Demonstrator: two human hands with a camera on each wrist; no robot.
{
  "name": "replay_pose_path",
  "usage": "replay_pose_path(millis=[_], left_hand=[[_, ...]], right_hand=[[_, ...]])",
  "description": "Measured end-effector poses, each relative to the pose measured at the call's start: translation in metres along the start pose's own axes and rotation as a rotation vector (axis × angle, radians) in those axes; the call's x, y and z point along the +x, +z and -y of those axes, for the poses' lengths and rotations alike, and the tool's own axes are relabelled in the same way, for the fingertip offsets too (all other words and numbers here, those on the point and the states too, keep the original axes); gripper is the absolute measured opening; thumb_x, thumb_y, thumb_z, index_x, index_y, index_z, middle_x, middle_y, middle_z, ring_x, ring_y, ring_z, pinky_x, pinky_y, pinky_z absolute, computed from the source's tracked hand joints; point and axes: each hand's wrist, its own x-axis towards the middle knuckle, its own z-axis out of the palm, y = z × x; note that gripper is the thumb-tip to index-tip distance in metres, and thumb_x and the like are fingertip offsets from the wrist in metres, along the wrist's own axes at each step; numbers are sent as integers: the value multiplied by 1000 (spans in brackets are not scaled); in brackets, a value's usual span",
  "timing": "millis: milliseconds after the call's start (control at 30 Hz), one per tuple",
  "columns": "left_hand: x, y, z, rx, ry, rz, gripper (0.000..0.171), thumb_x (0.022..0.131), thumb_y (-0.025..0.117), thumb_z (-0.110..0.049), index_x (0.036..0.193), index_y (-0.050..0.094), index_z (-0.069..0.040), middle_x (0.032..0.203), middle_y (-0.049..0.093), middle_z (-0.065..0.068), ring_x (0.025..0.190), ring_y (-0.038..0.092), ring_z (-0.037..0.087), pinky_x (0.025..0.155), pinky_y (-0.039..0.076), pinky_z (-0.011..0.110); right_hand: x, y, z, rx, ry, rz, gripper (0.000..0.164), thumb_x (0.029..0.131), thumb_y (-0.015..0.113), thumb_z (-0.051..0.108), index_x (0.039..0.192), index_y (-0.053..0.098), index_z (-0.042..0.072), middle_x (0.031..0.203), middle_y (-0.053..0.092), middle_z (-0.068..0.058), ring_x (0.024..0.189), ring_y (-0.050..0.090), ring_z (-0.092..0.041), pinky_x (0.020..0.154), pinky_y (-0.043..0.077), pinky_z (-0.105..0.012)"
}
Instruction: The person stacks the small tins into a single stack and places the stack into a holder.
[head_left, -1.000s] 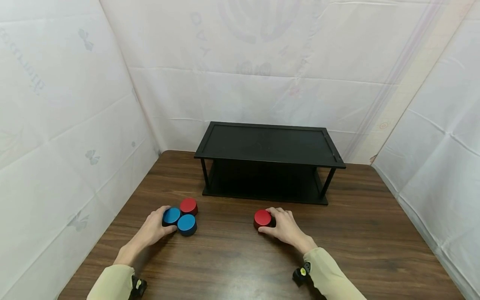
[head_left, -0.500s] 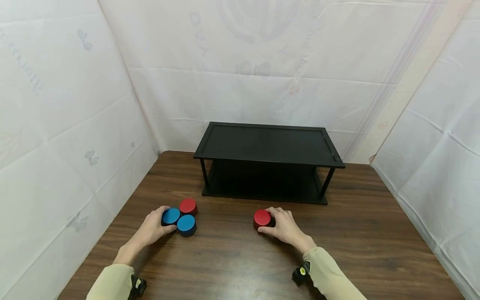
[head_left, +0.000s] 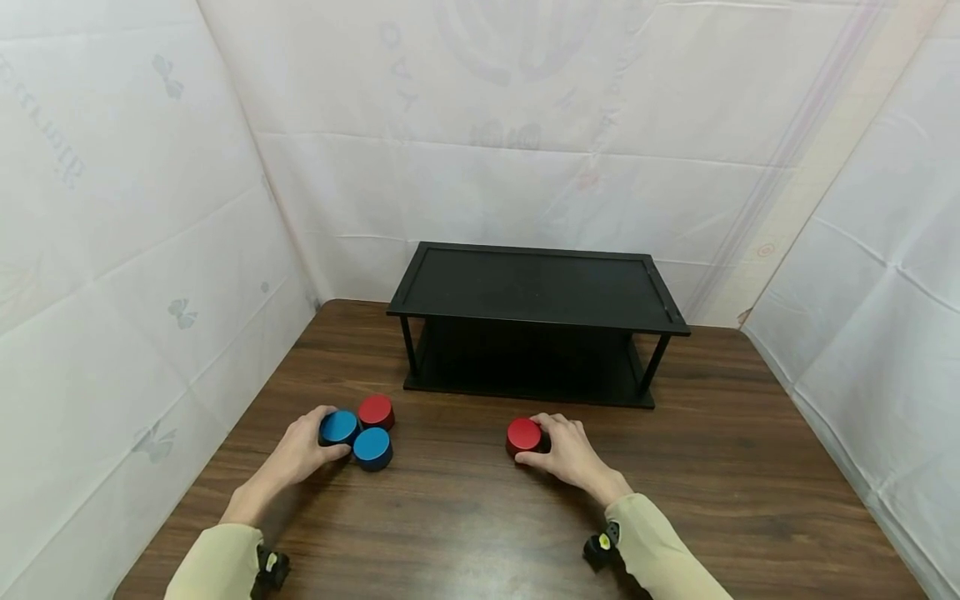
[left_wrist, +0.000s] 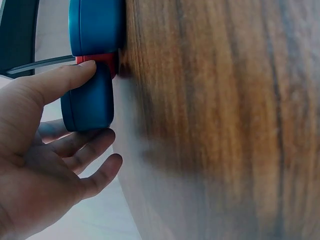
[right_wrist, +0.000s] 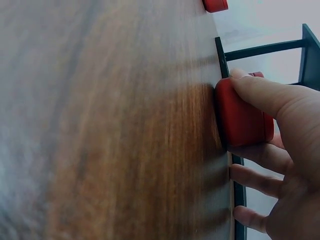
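In the head view, the left hand [head_left: 300,447] holds the left blue disc [head_left: 339,427] between thumb and fingers, toward the left edge of the wooden surface [head_left: 450,517]. Its flat round top faces up, the short axis upright, the broad span level. The right blue disc [head_left: 372,448] and the rear red disc [head_left: 376,412] sit just beside it, tops up. Well apart, in front of a black rack [head_left: 536,283] near the far edge, the right hand [head_left: 567,454] holds the lone red disc [head_left: 523,435], top up.

In the left wrist view, the grip spans the left blue disc's width; whether its base touches the surface is hard to tell.

In the right wrist view, thumb and fingers grip the lone red disc's sides, its broad span along the surface.
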Motion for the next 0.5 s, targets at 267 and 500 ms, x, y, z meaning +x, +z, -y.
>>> replay_pose_path(millis=[267,500], left_hand=[[-1,-5,-3,-6,9,-26,68,79,78,-21,128,45,12,121,55,36,110,55,50,87,49,59],[1,-9,-4,-14,12,-15,66,82,75,-21,130,44,12,125,54,35,114,55,49,92,48,59]], right_hand=[[0,0,0,-2,-4,2,60,74,80,45,119,63,9,113,67,-7,106,60,-23,96,38,-46],[0,1,-1,-6,-12,-10,59,74,80,45,118,63,10,111,67,-6,106,60,-23,95,38,-46]])
